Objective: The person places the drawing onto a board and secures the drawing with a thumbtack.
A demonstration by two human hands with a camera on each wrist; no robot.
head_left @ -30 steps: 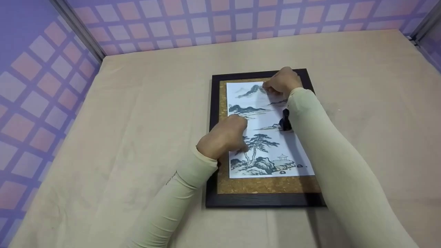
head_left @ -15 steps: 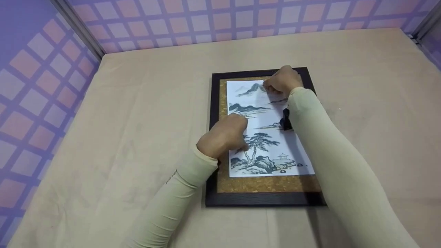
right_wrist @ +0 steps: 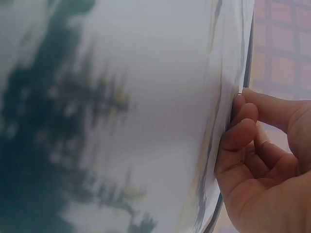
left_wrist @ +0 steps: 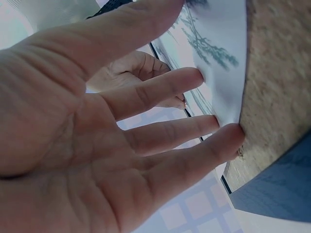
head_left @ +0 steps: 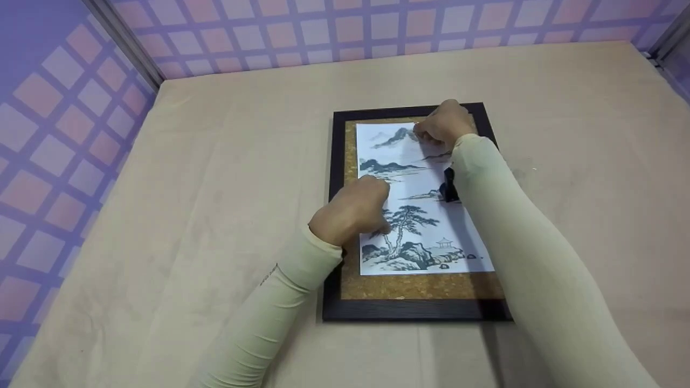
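Note:
A white paper with an ink landscape painting [head_left: 423, 186] lies on a cork board [head_left: 420, 287] with a black frame [head_left: 415, 310]. My left hand [head_left: 353, 210] rests on the paper's left side. In the left wrist view its fingers [left_wrist: 167, 131] are spread and nearly straight, their tips at the paper and the cork. My right hand [head_left: 444, 125] is at the paper's top edge. In the right wrist view the thumb and forefinger of the right hand [right_wrist: 267, 155] pinch a tiny pin [right_wrist: 239, 93] against the paper, mostly hidden by the fingertips.
The framed board lies on a beige cloth-covered table [head_left: 242, 161]. Checkered purple and pink panels [head_left: 350, 32] stand at the back and left, joined by a metal post [head_left: 126, 43]. A black wrist device [head_left: 448, 186] hangs under the right forearm, over the painting.
The head view has shifted slightly, so the board sits a little higher in it. Both hands keep their places on the paper.

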